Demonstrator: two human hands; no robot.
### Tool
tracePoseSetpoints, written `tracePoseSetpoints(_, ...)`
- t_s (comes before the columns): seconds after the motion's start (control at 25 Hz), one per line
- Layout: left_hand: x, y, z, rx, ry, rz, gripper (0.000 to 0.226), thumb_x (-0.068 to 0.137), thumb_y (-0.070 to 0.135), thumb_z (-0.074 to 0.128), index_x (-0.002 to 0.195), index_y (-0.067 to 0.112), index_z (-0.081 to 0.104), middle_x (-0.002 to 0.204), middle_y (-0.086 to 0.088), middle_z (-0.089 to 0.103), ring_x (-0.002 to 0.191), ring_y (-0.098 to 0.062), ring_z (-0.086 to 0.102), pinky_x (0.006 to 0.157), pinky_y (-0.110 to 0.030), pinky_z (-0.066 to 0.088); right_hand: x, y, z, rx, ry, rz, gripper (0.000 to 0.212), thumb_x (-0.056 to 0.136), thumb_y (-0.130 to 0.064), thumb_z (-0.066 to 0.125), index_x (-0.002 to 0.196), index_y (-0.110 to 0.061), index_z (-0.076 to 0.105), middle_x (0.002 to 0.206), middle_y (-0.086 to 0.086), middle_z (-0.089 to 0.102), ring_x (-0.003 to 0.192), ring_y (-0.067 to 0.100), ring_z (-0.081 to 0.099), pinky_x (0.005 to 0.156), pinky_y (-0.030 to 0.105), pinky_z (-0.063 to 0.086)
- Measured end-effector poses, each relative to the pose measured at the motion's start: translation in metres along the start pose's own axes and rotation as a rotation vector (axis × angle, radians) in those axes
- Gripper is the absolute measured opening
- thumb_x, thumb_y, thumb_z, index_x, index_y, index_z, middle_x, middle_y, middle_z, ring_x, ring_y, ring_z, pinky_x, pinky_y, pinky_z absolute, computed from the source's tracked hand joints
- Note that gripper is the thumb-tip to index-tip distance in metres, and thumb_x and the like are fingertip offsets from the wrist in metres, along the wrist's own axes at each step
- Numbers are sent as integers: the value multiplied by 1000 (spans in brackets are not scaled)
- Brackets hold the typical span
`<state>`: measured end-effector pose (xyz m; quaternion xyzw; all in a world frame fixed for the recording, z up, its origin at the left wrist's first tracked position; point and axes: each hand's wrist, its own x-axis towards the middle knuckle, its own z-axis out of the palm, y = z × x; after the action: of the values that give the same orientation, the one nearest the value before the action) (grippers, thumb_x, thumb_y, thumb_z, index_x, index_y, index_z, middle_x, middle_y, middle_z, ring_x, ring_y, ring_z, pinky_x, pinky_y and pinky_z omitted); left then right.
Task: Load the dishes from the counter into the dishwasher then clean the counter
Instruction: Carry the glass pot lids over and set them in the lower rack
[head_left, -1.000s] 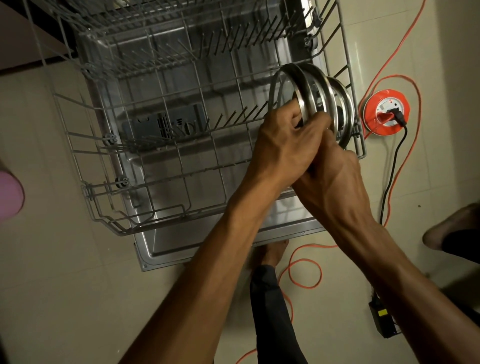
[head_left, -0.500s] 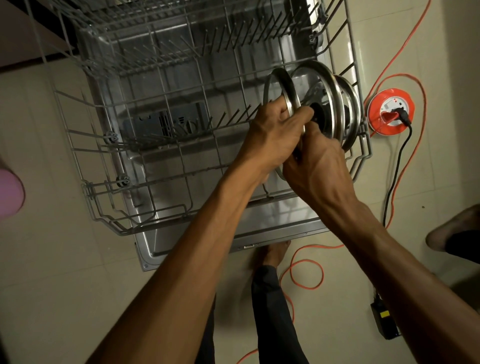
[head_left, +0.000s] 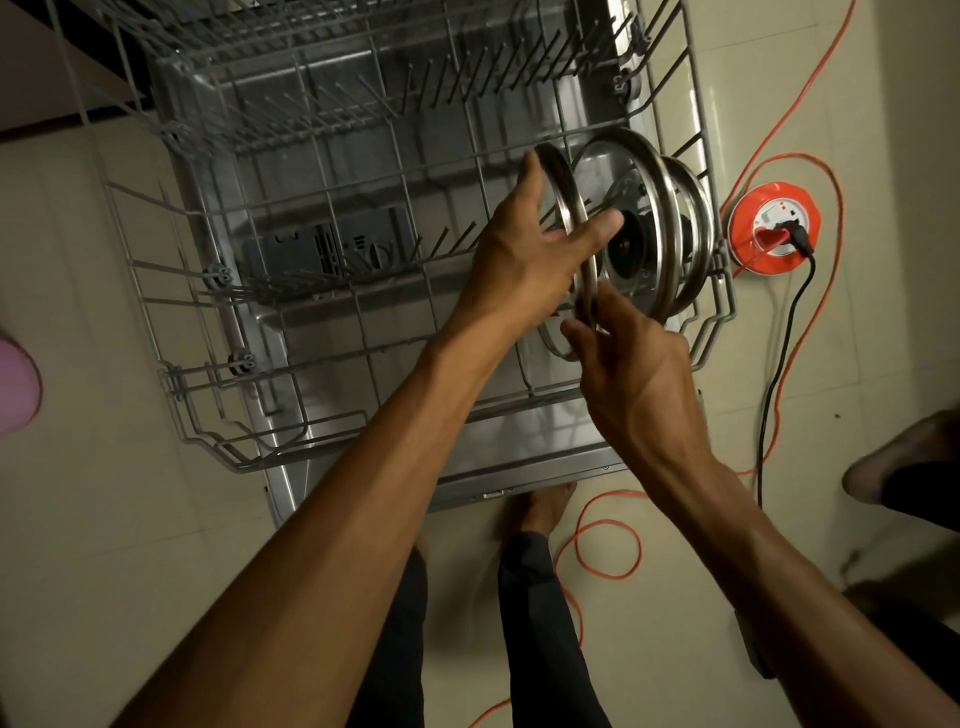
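Head view, looking down over an open dishwasher whose lower rack (head_left: 171, 291) is pulled out above the lowered door (head_left: 519, 470). Three steel lids stand on edge among the tines at the rack's right end, close to its right wall. The nearest lid (head_left: 563, 208), seen almost edge-on as a thin metal rim, stands upright just left of the other two. The left hand (head_left: 524, 254) reaches in from the lower left with its fingers spread and nearly straight: the forefinger lies along the upper part of the nearest lid's rim on its left face, and the thumb (head_left: 597, 231) crosses to the rim's right side, so the rim passes between thumb and fingers without a firm curl round it. The right hand (head_left: 631, 374) comes in from the lower right; its thumb and fingertips are loosely bent at the lid's lower rim, touching or just beside it, and whether they pinch it cannot be told. Behind the nearest lid stands the middle lid (head_left: 639, 182), its underside facing left with a dark round knob fitting at its centre; the far lid (head_left: 693, 218) leans just beside it, nearest the rack's right wall. The upper rack (head_left: 311, 88) projects along the top edge of the view. On the tiled floor (head_left: 104, 519) to the right of the rack lies an orange cable reel (head_left: 774, 228) with a black plug in its socket, and an orange cord (head_left: 605, 548) loops near the person's foot below the door's front edge.
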<state>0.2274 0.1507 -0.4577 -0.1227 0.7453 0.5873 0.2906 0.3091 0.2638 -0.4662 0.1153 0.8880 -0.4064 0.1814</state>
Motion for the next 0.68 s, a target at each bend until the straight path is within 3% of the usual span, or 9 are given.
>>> tracePoseSetpoints(0.04, 2, 1, -2, 86, 4, 28, 87, 89, 30, 67, 154, 25, 9, 163, -4, 12, 143, -20, 31, 111, -33, 38, -5, 0, 3, -27, 13, -5, 33, 99, -18, 53, 131, -16, 55, 97, -12, 62, 73, -8, 57, 62, 0, 44)
tracePoseSetpoints(0.12, 4, 3, -5, 250, -39, 127, 90, 87, 26, 69, 155, 22, 11, 164, 2, -1, 146, -20, 23, 116, -35, 31, -6, 7, 12, -17, 50, 12, 34, 98, -10, 54, 131, -14, 56, 105, -2, 68, 85, -6, 59, 66, -3, 42)
tracePoseSetpoints(0.24, 6, 5, -8, 348, -83, 163, 85, 85, 25, 71, 154, 20, 20, 163, 7, 2, 144, -17, 27, 115, -29, 31, 2, 10, 10, 24, 69, 81, 40, 96, 2, 52, 132, -13, 56, 117, 4, 67, 90, -10, 57, 71, -7, 38)
tracePoseSetpoints(0.4, 5, 4, -9, 368, -79, 177, 87, 85, 27, 71, 154, 21, 20, 163, 9, 3, 144, -16, 27, 115, -34, 35, -3, 12, 13, 56, 31, 114, 54, 92, 14, 48, 139, -14, 51, 130, 7, 60, 92, -4, 60, 72, -5, 41)
tracePoseSetpoints(0.68, 8, -1, -9, 447, -113, 161, 93, 88, 29, 67, 155, 21, 4, 162, 6, -9, 146, -22, 26, 116, -42, 34, -3, 13, 13, -61, 1, 65, 46, 95, 3, 53, 139, -11, 50, 127, 9, 64, 97, -6, 54, 66, -11, 34)
